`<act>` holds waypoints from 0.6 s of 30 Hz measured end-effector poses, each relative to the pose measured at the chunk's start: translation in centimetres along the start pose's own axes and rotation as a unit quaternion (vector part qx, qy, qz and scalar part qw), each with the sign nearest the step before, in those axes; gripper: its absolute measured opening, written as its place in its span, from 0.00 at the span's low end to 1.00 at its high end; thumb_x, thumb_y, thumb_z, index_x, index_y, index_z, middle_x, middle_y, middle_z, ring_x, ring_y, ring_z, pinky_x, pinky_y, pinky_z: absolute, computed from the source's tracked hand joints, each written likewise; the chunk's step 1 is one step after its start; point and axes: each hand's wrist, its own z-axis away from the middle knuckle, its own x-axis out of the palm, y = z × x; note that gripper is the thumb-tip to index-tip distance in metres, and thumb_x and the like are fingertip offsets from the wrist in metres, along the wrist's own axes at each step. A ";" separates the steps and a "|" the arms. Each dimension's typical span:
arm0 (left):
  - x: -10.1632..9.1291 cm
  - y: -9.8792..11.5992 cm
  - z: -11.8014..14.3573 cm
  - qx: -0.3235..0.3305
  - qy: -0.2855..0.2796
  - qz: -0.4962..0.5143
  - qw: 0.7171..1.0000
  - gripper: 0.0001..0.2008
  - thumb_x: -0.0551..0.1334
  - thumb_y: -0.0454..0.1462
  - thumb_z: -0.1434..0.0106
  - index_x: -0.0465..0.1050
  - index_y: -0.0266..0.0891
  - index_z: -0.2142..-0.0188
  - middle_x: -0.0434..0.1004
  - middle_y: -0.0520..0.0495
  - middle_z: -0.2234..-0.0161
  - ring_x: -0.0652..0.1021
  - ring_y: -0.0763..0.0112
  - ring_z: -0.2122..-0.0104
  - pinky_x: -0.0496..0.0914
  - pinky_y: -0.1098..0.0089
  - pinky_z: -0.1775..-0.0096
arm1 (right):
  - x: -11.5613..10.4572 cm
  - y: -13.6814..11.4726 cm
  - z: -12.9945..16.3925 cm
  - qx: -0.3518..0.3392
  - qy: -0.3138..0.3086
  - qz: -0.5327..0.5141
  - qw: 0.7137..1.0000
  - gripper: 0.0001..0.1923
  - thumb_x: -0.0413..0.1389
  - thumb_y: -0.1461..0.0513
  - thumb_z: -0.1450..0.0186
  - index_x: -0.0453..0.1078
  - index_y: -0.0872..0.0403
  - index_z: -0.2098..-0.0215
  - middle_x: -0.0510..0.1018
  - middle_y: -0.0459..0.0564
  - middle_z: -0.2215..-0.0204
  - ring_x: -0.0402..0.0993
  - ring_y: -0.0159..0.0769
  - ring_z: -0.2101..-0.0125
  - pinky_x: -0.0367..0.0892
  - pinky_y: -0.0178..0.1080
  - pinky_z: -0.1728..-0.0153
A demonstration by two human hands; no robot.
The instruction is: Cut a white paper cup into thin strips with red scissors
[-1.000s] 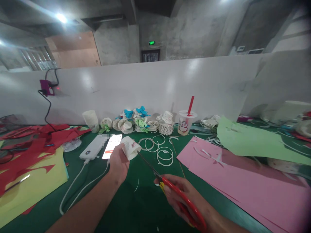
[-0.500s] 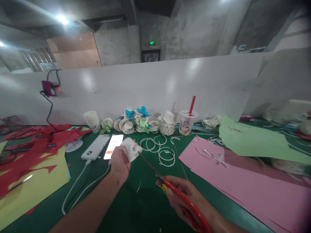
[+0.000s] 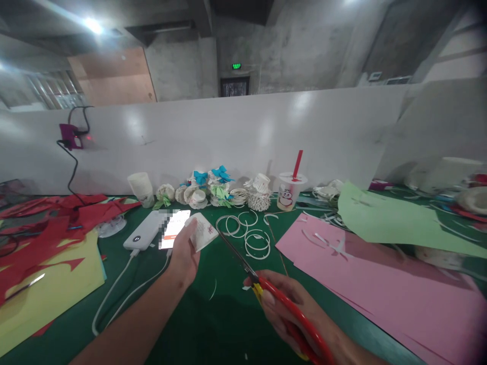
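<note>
My left hand (image 3: pixel 185 258) is closed around a white paper cup (image 3: pixel 205 233) with small reddish print, held tilted on its side above the table. In my right hand (image 3: pixel 276 324) is a pair of scissors (image 3: pixel 280 300) with red and yellow handles. The long blades point up and left, their tips close beside the cup's right edge; whether they touch it I cannot tell. Under the left fingers lies a lit phone (image 3: pixel 174 230). Several thin white paper rings (image 3: pixel 257 245) rest on the green table just beyond the blades.
A white power bank (image 3: pixel 142 230) with a cable lies left, near red and yellow paper (image 3: pixel 68 299). Paper-cup crafts (image 3: pixel 198 197), a paper cup (image 3: pixel 141 190) and a drink cup with a red straw (image 3: pixel 291 192) line the partition. Pink (image 3: pixel 365 274) and green sheets (image 3: pixel 391 218) lie right.
The view has shifted slightly, moving the scene a little left. The scissor tips sit slightly higher beside the cup's edge. Both hands keep their holds.
</note>
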 end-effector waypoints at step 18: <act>-0.3 -0.1 -0.1 0.054 0.035 -0.018 0.998 0.16 0.61 0.43 0.43 0.69 0.36 0.58 0.78 0.42 0.67 0.79 0.61 0.65 0.73 0.62 0.62 | -0.2 1.5 -0.9 0.045 -0.050 0.028 0.997 0.24 0.56 0.47 0.42 0.66 0.56 0.57 0.61 0.34 0.88 0.52 0.20 0.91 0.51 0.24 0.91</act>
